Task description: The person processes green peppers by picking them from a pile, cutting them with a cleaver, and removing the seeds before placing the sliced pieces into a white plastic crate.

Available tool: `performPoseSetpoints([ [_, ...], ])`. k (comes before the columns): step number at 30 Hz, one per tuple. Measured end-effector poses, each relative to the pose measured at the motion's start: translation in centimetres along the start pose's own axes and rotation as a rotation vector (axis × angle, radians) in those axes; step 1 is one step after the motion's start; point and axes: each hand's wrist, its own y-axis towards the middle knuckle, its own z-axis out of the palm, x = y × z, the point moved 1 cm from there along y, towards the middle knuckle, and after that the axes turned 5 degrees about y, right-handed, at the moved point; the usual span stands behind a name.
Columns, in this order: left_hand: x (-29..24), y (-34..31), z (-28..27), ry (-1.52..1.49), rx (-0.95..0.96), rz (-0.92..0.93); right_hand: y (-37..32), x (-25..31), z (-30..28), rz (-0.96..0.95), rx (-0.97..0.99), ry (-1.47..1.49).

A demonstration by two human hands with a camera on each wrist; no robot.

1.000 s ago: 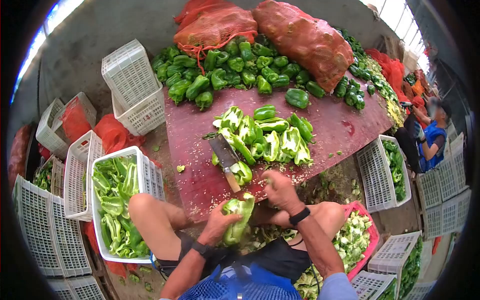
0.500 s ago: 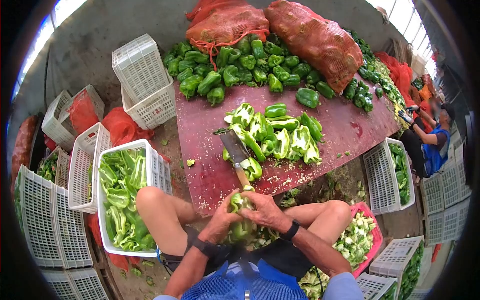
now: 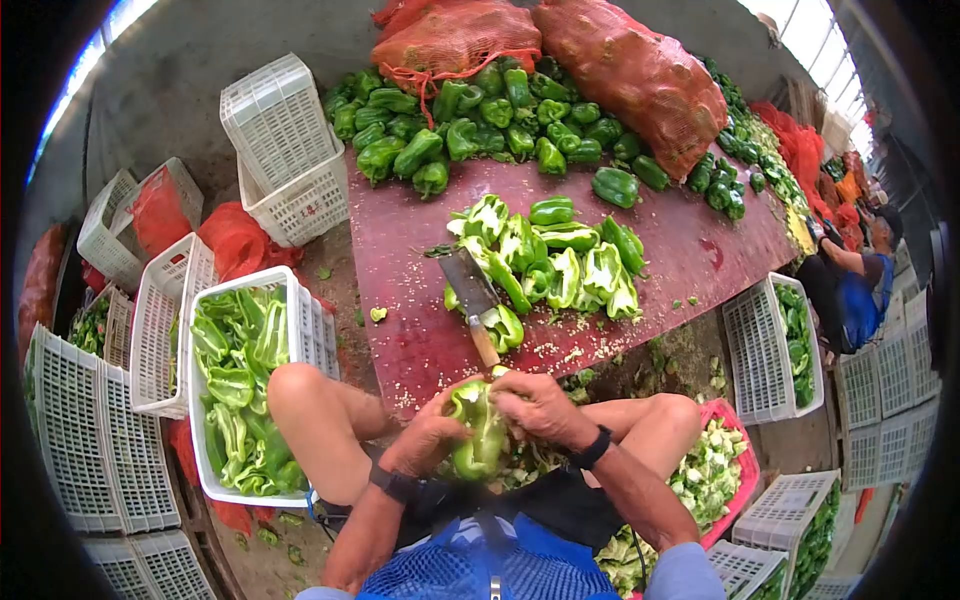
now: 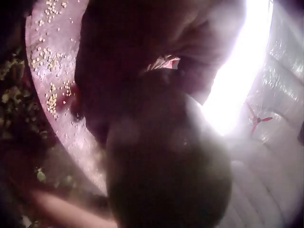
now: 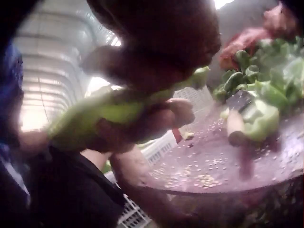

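Observation:
A cut green bell pepper (image 3: pixel 478 445), its pale inside partly showing, is between my hands above my lap, at the table's front edge. My left hand (image 3: pixel 430 437) grips it from the left side. The fingers of my right hand (image 3: pixel 545 408) are curled in at its upper right edge, pinching it. The right wrist view shows the same pepper (image 5: pixel 102 114) with fingers above and below; in the left wrist view it is a dark shape. Just beyond my hands a cleaver (image 3: pixel 468 285) with a wooden handle lies on the red table (image 3: pixel 400 340), beside opened pepper pieces (image 3: pixel 560 265).
Whole green peppers (image 3: pixel 450 135) are heaped at the back under red mesh sacks (image 3: pixel 640 80). A white crate (image 3: pixel 197 425) of cut peppers stands at my left. By my right knee is a pink tub (image 3: pixel 752 470) of pale trimmings. Another person (image 3: pixel 865 285) sits far right.
My right hand has come from the right, beside the pepper, onto it. Both hands have brought the pepper together in front of me and turned it. The cleaver stays put.

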Motion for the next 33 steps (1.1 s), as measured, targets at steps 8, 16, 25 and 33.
performPoseSetpoints([
  [8, -1.7, -0.8, -0.3, -0.08, -0.024, 0.132, -1.9, 2.3, -3.8, 0.259, 0.122, -0.01],
  [16, 0.4, 0.0, 0.8, 0.289, -0.081, 0.225, 0.3, -1.8, 1.9, -0.227, -0.126, -0.533],
  [25, -0.2, 0.0, 0.6, -0.008, -0.189, 0.201, 0.2, -2.2, 3.6, -0.451, -0.222, -0.577],
  [33, -1.2, 0.5, -1.6, -0.326, -0.315, 0.372, -3.0, -4.5, 3.8, -0.501, 0.413, -0.599],
])
